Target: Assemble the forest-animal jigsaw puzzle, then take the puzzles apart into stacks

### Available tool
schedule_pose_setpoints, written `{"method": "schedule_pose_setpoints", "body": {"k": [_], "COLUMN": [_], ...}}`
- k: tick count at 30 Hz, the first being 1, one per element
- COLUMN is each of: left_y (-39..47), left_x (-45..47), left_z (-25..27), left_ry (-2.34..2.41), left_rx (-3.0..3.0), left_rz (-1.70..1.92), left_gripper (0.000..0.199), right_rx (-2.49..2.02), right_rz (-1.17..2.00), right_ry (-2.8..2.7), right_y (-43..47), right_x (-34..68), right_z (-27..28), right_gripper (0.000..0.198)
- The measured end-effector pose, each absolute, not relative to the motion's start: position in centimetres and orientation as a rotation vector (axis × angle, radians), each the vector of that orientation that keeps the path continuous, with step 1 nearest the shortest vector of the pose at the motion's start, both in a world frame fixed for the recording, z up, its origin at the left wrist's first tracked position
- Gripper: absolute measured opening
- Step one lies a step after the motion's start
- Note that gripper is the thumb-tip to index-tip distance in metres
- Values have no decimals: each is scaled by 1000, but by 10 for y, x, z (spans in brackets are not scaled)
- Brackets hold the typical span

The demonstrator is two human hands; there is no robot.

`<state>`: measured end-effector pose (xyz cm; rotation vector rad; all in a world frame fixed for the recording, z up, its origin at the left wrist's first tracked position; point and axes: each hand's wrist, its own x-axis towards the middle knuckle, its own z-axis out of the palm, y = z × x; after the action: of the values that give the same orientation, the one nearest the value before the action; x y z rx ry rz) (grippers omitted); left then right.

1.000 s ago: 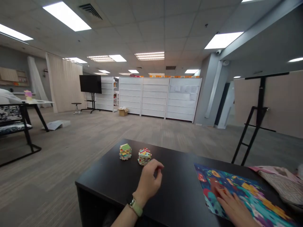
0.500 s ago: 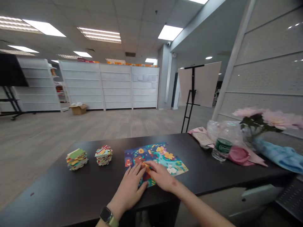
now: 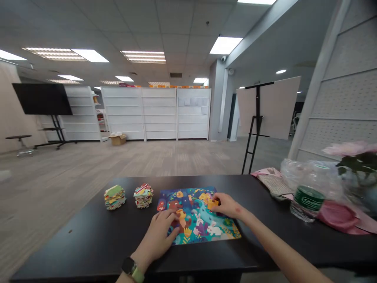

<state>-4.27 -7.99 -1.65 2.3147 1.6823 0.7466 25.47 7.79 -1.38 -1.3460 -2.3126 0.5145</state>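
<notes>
A colourful jigsaw puzzle (image 3: 191, 232) with rabbits, a bear and a fox lies flat on the dark table. My left hand (image 3: 160, 231), a watch on its wrist, rests on the puzzle's left side with its fingers stretched out. At the puzzle's upper right, my right hand (image 3: 226, 205) has its fingertips closed on a yellow puzzle piece (image 3: 212, 203). That piece belongs to a small loose group of yellow pieces lying on the picture. The right fingers partly cover it.
Two stacks of colourful pieces, a left stack (image 3: 114, 197) and a right stack (image 3: 143, 195), stand left of the puzzle. To the right are a green-labelled water bottle (image 3: 307, 202), pink wrapping (image 3: 337, 215), clear plastic and flowers (image 3: 353, 157). An easel (image 3: 255, 122) stands beyond the table (image 3: 97, 243).
My right hand has moved from the puzzle's middle to the yellow pieces at its upper right, uncovering the rabbits. My left hand stays on the left side. The view has turned left.
</notes>
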Motion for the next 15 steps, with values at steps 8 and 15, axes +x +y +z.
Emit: {"method": "schedule_pose_setpoints", "body": {"k": [8,15], "left_y": [-84,-82], "left_x": [-39,-40], "left_z": [-18,-21], "left_ry": [1708,1715], "left_rx": [2338,2329], "left_rz": [716,691], "left_gripper": [23,24], "right_rx": [-1156,-1271], "right_rz": [487,430], "right_ry": [-2393,-2356], "right_y": [109,120], "right_x": [228,240], "right_z": [-16,-20], "right_gripper": [39,20]}}
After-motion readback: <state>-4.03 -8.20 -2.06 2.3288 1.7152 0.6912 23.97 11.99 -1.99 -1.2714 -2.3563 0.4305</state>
